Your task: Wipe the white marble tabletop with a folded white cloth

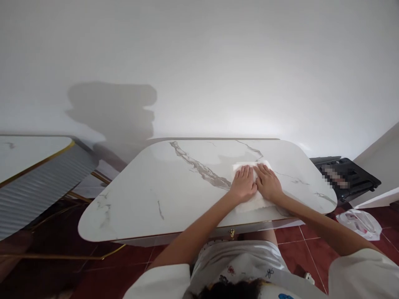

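A white cloth (253, 204) lies spread on the marble-patterned tabletop (131, 195), right of its middle. My left hand (244, 183) rests flat on the cloth, its fingers stretched toward the wall. Close beside it, my right hand (268, 182) also presses flat on the cloth, fingers extended and angled to the left. The thumbs are near each other or touching. Part of the cloth shows beyond the fingertips and below the palms. A small gold knob (232, 234) sits on the table's front edge.
A white wall (218, 74) stands directly behind the table. At left is a second marble-topped table (31, 155) with gold trim and a ribbed side. A black case (358, 176) is at right, with a white plastic bag (358, 224) on the red tiled floor (308, 249).
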`<state>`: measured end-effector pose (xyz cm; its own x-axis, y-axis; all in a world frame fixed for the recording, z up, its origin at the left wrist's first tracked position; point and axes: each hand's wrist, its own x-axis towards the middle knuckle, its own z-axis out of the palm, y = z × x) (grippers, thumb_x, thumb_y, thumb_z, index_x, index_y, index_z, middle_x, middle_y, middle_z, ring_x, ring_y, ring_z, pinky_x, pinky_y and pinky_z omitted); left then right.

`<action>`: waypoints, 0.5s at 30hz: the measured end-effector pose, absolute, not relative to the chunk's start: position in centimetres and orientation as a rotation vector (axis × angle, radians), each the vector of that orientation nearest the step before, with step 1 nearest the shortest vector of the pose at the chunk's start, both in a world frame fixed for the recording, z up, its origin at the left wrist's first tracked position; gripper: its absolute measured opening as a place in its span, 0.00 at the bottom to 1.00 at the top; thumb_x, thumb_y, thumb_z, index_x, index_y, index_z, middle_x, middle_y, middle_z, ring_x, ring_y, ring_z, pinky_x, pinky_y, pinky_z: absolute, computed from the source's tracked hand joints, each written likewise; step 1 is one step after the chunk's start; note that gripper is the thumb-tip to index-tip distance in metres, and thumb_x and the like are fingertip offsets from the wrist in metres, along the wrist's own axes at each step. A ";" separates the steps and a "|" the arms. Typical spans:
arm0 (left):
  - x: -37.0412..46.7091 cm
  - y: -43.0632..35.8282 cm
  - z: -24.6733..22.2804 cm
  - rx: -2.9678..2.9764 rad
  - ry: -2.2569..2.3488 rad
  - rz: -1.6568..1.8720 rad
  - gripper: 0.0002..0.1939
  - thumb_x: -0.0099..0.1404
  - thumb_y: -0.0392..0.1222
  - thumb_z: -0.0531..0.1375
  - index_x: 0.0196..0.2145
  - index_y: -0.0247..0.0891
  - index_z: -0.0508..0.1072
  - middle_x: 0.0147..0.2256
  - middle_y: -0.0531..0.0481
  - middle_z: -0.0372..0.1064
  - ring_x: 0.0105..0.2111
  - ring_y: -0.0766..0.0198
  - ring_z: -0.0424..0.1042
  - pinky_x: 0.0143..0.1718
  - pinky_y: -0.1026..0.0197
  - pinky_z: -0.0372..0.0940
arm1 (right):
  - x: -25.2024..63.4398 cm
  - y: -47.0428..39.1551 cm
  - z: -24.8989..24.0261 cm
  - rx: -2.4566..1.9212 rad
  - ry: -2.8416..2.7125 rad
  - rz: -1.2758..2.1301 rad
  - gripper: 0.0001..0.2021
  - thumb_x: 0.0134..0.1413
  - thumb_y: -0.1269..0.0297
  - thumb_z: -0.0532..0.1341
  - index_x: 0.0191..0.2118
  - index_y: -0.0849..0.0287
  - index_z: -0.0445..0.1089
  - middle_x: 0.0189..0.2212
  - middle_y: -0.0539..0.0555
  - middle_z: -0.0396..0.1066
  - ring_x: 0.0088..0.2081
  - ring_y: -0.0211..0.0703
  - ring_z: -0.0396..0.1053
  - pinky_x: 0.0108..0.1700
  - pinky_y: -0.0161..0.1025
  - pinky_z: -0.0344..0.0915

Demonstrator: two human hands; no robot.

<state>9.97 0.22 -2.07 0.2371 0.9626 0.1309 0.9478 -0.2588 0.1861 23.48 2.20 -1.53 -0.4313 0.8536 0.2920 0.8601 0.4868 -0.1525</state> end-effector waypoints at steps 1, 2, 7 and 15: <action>9.6 1.1 -1.9 2.413 1.861 0.318 0.31 0.65 0.44 0.45 0.62 0.24 0.50 0.63 0.34 0.44 0.64 0.49 0.43 0.62 0.47 0.44 | 23.1 3.0 -1.5 -1.445 -2.405 -0.027 0.24 0.58 0.68 0.46 0.61 0.58 0.57 0.62 0.55 0.55 0.63 0.51 0.50 0.61 0.49 0.52; 9.2 2.0 -1.7 2.410 1.852 0.306 0.31 0.65 0.43 0.44 0.62 0.24 0.50 0.64 0.35 0.44 0.64 0.49 0.43 0.62 0.47 0.44 | 22.8 3.8 -1.4 -1.449 -2.402 -0.025 0.24 0.58 0.68 0.46 0.61 0.58 0.58 0.62 0.56 0.55 0.63 0.51 0.50 0.60 0.49 0.52; 8.0 6.9 -1.3 2.333 1.883 0.367 0.27 0.67 0.39 0.41 0.62 0.27 0.51 0.64 0.39 0.45 0.64 0.54 0.44 0.62 0.51 0.45 | 21.1 8.4 -1.1 -1.494 -2.382 -0.005 0.24 0.59 0.68 0.46 0.60 0.61 0.58 0.62 0.57 0.55 0.62 0.52 0.50 0.60 0.48 0.52; 6.5 14.4 -2.1 2.357 2.016 0.614 0.23 0.67 0.36 0.43 0.58 0.30 0.58 0.61 0.41 0.54 0.61 0.57 0.51 0.61 0.54 0.47 | 18.5 16.0 -1.2 -1.537 -2.365 -0.023 0.23 0.61 0.68 0.44 0.61 0.59 0.57 0.62 0.56 0.55 0.63 0.50 0.49 0.60 0.47 0.50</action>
<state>6.51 14.44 -2.06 0.1115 0.9468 0.3020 0.9545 -0.1867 0.2327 18.49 15.98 -1.25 -0.3701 0.8877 0.2737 0.8930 0.4212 -0.1585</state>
